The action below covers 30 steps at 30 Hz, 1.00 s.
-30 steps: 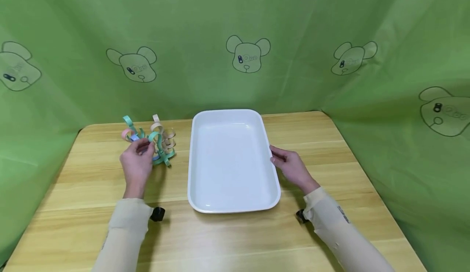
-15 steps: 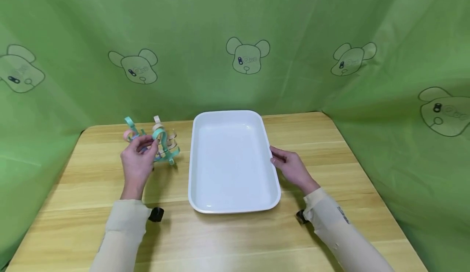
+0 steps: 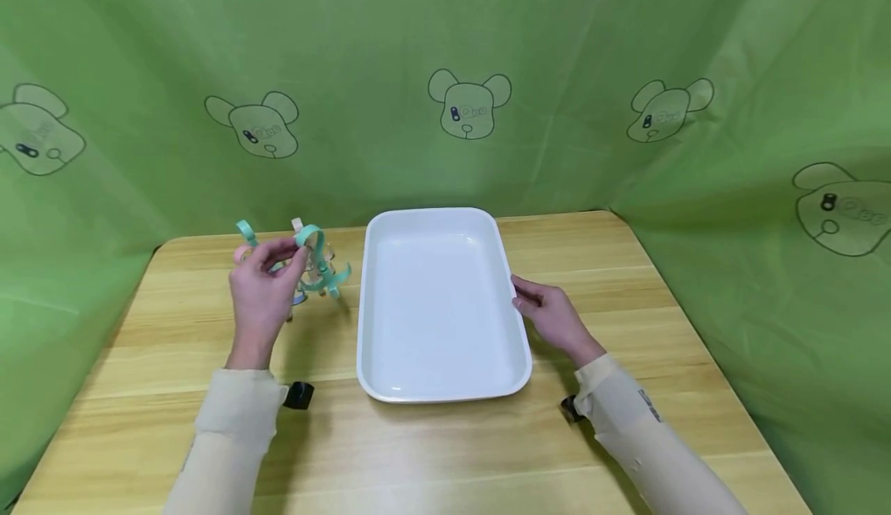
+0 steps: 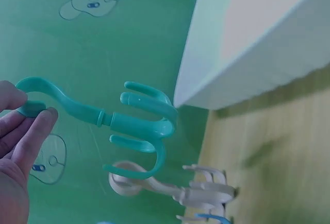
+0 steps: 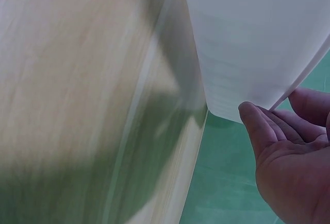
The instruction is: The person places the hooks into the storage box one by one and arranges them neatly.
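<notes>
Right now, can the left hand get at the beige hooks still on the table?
Probably not freely: the left hand already pinches the teal hook. The beige hooks lie uncovered on the table just beyond it.

- One white rectangular tray (image 3: 390, 380) on the worktop (image 3: 626, 267).
- One teal multi-pronged plastic hook (image 4: 135, 126), lifted off the worktop.
- At least two cream hooks (image 4: 201, 195) lie below it in the left wrist view, plus a blue one (image 4: 210, 218) at the picture's edge.
- Another teal hook (image 3: 245, 230) and a pink one (image 3: 240, 253) show in the head view; the exact total in the pile is hard to tell.
- Two hands: left hand (image 3: 261, 298), right hand (image 3: 553, 318).
- Five bear prints on the green backdrop (image 3: 445, 20).
</notes>
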### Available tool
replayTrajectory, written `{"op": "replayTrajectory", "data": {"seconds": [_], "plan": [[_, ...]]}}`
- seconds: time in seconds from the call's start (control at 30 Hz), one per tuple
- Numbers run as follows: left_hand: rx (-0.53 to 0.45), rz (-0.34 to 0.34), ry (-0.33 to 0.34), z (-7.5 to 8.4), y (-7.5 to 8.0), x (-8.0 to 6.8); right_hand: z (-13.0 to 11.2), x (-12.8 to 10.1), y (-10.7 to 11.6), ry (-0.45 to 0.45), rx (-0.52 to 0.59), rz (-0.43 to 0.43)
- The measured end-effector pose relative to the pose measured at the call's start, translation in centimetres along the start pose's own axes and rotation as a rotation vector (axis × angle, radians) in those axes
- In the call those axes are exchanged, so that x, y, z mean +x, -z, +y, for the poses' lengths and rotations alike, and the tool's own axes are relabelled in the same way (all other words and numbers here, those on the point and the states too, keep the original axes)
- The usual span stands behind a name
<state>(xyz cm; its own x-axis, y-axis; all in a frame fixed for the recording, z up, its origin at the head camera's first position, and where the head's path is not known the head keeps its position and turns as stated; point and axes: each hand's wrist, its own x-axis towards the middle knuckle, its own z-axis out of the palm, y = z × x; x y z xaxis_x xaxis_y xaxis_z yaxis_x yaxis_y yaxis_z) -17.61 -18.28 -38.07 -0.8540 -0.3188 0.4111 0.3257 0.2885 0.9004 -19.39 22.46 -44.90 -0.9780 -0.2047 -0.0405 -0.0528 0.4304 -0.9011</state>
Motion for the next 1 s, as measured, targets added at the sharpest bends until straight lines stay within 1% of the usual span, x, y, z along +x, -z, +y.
{"op": "replayTrajectory", "data": {"seconds": [0.13,0.27,0.37,0.43,0.67,0.8,1.0], "plan": [[-0.051,-0.013,-0.015,0.9,-0.7,0.4,0.1,0.0,0.0,0.006,-0.006,0.004],[-0.082,-0.058,-0.014,1.5,-1.6,0.8,0.1,0.0,0.0,0.009,-0.020,0.005],[-0.074,-0.107,0.009,2.0,-2.4,0.9,0.2,0.0,0.0,0.012,-0.018,0.005],[-0.056,-0.135,0.012,2.2,-3.0,0.9,0.2,0.0,0.0,0.019,-0.013,0.004],[-0.022,-0.210,0.016,1.9,-5.4,1.7,0.3,0.0,-0.1,0.008,-0.011,0.012],[-0.019,-0.279,0.065,1.6,-6.7,2.4,0.3,0.0,-0.1,0.005,-0.006,0.014],[0.067,-0.362,0.152,0.9,-8.1,3.3,0.0,-0.1,-0.1,0.018,-0.001,0.019]]}}
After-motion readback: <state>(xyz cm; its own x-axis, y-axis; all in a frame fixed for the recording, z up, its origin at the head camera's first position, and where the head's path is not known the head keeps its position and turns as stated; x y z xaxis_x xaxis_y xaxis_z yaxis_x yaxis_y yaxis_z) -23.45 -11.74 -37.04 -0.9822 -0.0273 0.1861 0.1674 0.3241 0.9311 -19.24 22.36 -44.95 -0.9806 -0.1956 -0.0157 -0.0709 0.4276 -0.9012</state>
